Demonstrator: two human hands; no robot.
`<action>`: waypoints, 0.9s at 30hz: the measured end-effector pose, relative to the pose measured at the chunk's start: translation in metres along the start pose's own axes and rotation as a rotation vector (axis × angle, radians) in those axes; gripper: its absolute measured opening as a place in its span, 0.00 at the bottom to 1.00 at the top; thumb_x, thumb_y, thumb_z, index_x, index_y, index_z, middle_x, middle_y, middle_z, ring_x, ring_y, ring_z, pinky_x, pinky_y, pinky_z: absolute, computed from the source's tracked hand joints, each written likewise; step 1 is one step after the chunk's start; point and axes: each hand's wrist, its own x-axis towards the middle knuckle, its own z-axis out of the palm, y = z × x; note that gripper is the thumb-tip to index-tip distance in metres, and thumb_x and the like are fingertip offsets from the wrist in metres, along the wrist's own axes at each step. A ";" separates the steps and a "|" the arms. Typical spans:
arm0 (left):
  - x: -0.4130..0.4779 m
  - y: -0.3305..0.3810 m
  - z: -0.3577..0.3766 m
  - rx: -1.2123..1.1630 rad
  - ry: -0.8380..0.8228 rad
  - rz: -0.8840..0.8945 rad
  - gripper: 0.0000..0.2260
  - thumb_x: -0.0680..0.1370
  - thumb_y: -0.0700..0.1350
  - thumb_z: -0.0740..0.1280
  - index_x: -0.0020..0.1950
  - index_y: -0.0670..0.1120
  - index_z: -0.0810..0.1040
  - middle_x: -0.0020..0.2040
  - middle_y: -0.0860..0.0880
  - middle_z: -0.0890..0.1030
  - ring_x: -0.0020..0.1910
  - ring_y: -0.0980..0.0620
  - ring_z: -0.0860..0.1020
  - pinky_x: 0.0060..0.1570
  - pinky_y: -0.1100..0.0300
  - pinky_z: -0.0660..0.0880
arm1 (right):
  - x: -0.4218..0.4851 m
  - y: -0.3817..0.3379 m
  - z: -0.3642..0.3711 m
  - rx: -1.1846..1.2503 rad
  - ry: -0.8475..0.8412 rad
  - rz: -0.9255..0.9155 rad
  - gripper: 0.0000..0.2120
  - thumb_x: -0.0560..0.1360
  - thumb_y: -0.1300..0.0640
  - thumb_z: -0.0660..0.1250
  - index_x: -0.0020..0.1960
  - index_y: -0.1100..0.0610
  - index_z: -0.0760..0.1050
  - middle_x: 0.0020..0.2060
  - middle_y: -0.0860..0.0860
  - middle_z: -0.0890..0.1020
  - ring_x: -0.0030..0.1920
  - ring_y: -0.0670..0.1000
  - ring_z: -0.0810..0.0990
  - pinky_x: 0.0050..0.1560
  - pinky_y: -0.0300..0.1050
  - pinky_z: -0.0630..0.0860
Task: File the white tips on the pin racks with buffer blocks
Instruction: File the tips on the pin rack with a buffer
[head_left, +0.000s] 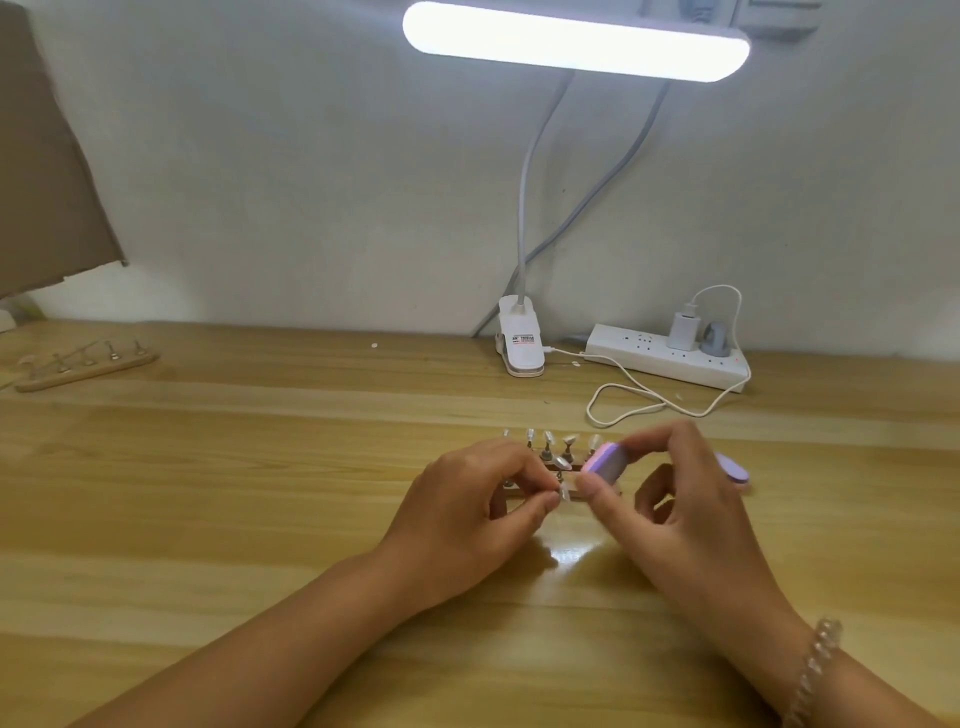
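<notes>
A dark pin rack (540, 470) stands mid-table, mostly hidden behind my hands, with several white tips (548, 439) on its upright pins. My left hand (467, 512) pinches one small clear-white tip (563, 493) between thumb and fingers. My right hand (675, 512) grips a pink, purple and grey buffer block (602, 464) between thumb and fingertips, held just above and to the right of that tip. Whether the block touches the tip I cannot tell.
A second, pale wooden pin rack (85, 366) lies at the far left. Another purple buffer block (732, 470) pokes out behind my right hand. A clip lamp (519, 343), a power strip (670, 356) and a looping white cable (644, 402) sit at the back.
</notes>
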 end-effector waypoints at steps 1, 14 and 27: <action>0.000 0.000 -0.001 0.012 -0.007 0.009 0.01 0.74 0.48 0.70 0.44 0.52 0.81 0.38 0.65 0.75 0.28 0.58 0.71 0.33 0.65 0.66 | -0.003 -0.003 0.003 -0.046 -0.062 -0.053 0.16 0.68 0.45 0.74 0.48 0.48 0.71 0.44 0.43 0.77 0.31 0.51 0.75 0.32 0.45 0.73; 0.002 0.002 -0.003 -0.062 0.039 0.006 0.03 0.75 0.46 0.70 0.47 0.51 0.83 0.40 0.62 0.81 0.28 0.57 0.73 0.31 0.67 0.67 | -0.004 -0.005 0.002 -0.122 -0.086 -0.091 0.16 0.68 0.42 0.72 0.49 0.49 0.71 0.44 0.42 0.76 0.30 0.51 0.74 0.31 0.48 0.73; -0.001 0.006 -0.002 -0.109 -0.069 -0.030 0.04 0.80 0.47 0.64 0.49 0.50 0.79 0.34 0.62 0.79 0.23 0.53 0.76 0.27 0.58 0.73 | 0.001 -0.005 0.001 0.007 -0.041 0.009 0.21 0.67 0.37 0.69 0.52 0.49 0.74 0.47 0.42 0.77 0.32 0.50 0.77 0.32 0.46 0.75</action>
